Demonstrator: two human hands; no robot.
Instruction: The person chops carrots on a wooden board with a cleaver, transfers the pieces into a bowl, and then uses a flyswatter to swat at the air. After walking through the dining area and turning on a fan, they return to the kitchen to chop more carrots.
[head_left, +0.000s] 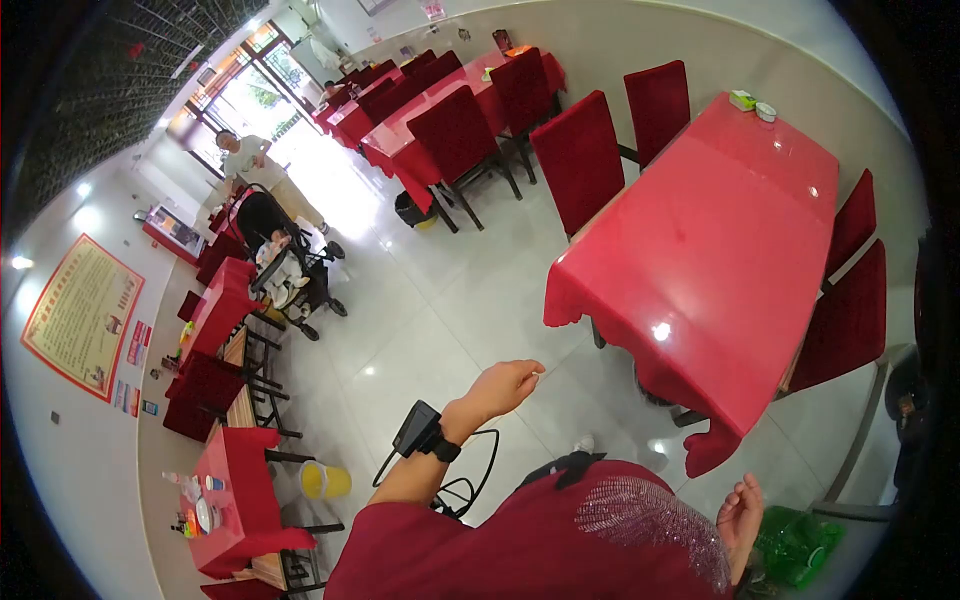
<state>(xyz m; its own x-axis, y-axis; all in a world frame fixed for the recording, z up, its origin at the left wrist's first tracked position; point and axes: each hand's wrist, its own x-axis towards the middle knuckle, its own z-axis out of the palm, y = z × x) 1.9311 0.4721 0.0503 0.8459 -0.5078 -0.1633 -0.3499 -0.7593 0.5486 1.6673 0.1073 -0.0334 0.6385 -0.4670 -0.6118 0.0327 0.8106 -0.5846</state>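
Observation:
My left hand (505,388) reaches out over the tiled floor, loosely bent and holding nothing. A black device (418,428) is strapped to its wrist, with a black cable looping below. Lower right, my right hand (740,515) hangs beside my dark red top (560,530). Its fingers are half curled and apart, with nothing seen in them. Close to that hand is a green, see-through plastic thing (800,545), partly cut off by the dark edge. A table with a red cloth (690,270) stands ahead of my right side, touched by neither hand.
Red chairs (578,155) surround the large table. More red-covered tables line both walls. A person (250,160) stands by a stroller (275,240) with a child in it, in the aisle. A yellow bin (325,480) and a dark bin (413,210) sit on the floor.

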